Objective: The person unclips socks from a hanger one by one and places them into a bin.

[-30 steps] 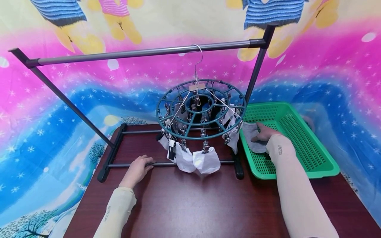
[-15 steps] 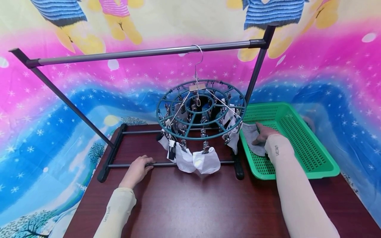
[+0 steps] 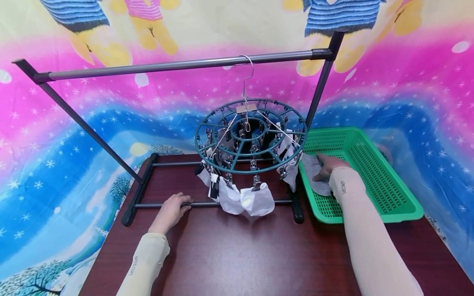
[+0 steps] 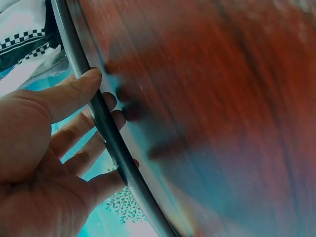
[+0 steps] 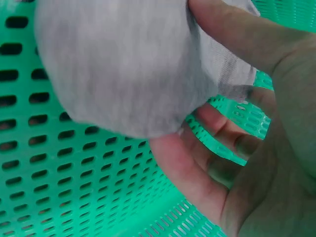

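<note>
My right hand (image 3: 331, 165) is inside the green basket (image 3: 401, 216), holding a grey sock (image 3: 310, 164) by its near side. In the right wrist view the sock (image 5: 118, 69) lies between the thumb and the fingers, in front of the perforated basket wall. My left hand (image 3: 171, 210) grips the front lower bar (image 3: 203, 204) of a dark metal rack. Thumb and fingers sit on opposite sides of that bar (image 4: 109, 123) in the left wrist view. Between the hands hangs a round green clip hanger (image 3: 255, 168), with white socks (image 3: 258, 200) clipped along its front edge.
The hanger's hook (image 3: 249, 68) hangs over the rack's top rail (image 3: 177, 65). Several more socks, some black and white, hang around the ring (image 3: 214, 187). A dark red table (image 3: 237, 255) lies below, and a printed cloth (image 3: 414, 94) stands behind.
The right hand has shifted slightly left in the basket, and the grey sock under it has flattened out a little. The left hand stays on the bar.
</note>
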`<state>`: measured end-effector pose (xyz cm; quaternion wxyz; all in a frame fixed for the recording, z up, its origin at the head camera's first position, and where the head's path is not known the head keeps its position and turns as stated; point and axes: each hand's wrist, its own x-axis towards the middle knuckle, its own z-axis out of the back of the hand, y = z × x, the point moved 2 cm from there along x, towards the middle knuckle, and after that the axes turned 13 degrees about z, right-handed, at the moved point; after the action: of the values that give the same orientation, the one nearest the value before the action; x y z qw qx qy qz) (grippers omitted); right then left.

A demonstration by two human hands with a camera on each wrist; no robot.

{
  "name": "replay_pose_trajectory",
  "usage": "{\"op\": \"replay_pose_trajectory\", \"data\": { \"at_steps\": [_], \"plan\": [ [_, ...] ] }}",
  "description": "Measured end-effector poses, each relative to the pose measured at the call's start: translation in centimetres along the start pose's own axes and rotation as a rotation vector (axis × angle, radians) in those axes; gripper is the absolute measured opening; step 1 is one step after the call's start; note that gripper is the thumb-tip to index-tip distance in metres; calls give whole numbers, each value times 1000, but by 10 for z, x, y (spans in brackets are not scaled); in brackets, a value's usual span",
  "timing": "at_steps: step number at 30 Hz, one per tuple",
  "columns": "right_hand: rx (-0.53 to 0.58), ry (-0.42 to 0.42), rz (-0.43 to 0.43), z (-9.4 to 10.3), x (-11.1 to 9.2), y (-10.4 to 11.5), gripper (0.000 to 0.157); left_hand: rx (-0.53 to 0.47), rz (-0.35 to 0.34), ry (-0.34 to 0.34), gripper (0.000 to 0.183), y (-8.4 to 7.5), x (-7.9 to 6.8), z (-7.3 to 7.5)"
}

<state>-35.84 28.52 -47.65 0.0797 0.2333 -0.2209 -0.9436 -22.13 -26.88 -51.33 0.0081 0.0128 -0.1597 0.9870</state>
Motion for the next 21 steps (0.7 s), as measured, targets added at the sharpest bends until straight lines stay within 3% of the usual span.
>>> {"op": "replay_pose_trajectory", "data": {
  "at_steps": [9,16,21],
  "plan": [
    [57,32,9,-4,3,-1,117,2,-7,3,18,1,0,0],
    [91,23,7,-4,-18,16,110,6,-6,9,18,-1,0,2],
    [73,40,-10,-5,-6,4,115,12,8,18,17,-2,-1,2]
  ]
}}
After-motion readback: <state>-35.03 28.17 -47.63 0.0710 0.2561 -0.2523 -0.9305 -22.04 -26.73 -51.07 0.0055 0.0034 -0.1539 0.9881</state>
